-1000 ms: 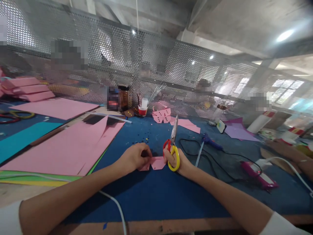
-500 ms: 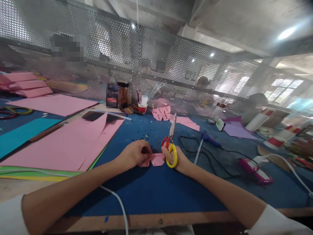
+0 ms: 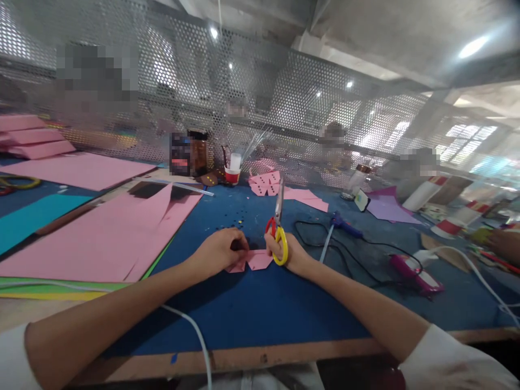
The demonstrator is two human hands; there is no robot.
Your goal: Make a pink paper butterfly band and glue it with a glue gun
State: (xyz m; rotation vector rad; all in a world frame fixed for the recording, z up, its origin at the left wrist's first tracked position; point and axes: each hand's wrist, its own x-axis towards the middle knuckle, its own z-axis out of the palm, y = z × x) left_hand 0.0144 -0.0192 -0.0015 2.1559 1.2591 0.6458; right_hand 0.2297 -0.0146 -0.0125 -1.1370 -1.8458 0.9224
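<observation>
Near the middle of the blue table, a small notched piece of pink paper [image 3: 260,260] lies between my two hands. My left hand [image 3: 221,250] is closed on its left end, fingers curled down over it. Scissors [image 3: 279,219] with one red and one yellow handle loop stand blades-up in my right hand [image 3: 293,254]. The right fingers are wrapped at the handles and also touch the paper's right end. Behind, pink cut pieces with rows of dark holes [image 3: 265,183] lie beside plain pink strips [image 3: 305,197].
Large pink sheets [image 3: 93,233] cover the left side. To the right are a blue glue gun [image 3: 347,226] with a black cord and a magenta power strip [image 3: 416,273]. A red-and-white cup [image 3: 232,175] stands before the perforated metal screen [image 3: 260,97]. A white cable [image 3: 195,327] crosses the front edge.
The whole view has shifted slightly, so things sit a little further left and higher. Both hands keep their hold on the paper and scissors. At the far right, another person's hand has appeared.
</observation>
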